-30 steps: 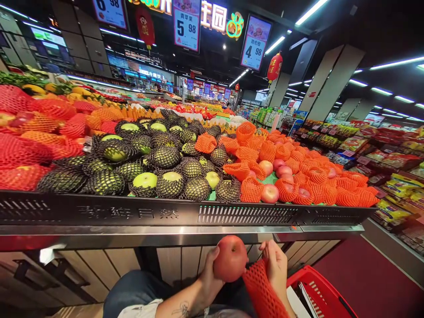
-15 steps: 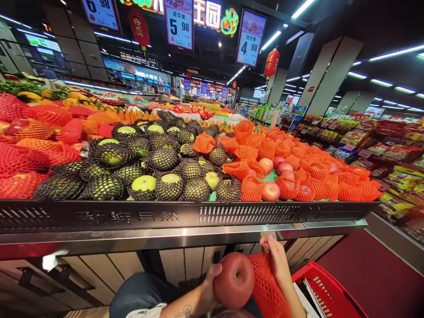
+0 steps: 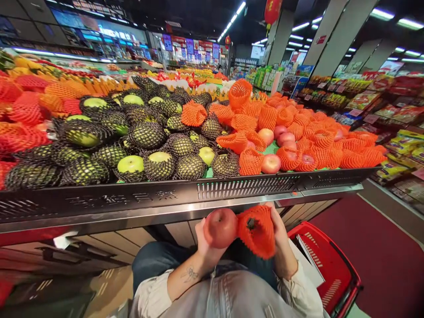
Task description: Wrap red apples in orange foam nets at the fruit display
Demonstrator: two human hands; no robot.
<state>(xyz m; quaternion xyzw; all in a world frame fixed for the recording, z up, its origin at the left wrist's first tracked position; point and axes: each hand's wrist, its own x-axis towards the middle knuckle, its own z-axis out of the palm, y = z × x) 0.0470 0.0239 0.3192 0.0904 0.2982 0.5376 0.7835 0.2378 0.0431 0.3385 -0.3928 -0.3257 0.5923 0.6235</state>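
Observation:
A bare red apple rests in my left hand, whose fingers wrap its left side and underside. Beside it, my right hand grips an orange foam net sleeve with its mouth turned towards me. The sleeve touches or nearly touches the apple's right side. Both hands are in front of the fruit stand, below its black slotted edge. Behind that edge lie red apples, some bare, others in orange nets. My right fingertips are partly hidden by the sleeve.
Green apples in black nets fill the middle of the stand; fruit in pink and orange nets lies at left. A red shopping basket stands at my right. Shelves of packaged goods line the far right.
My view has tipped down. The hands show higher in the picture, and the orange sleeve has swung round so its mouth faces me. The apple stays in my left hand.

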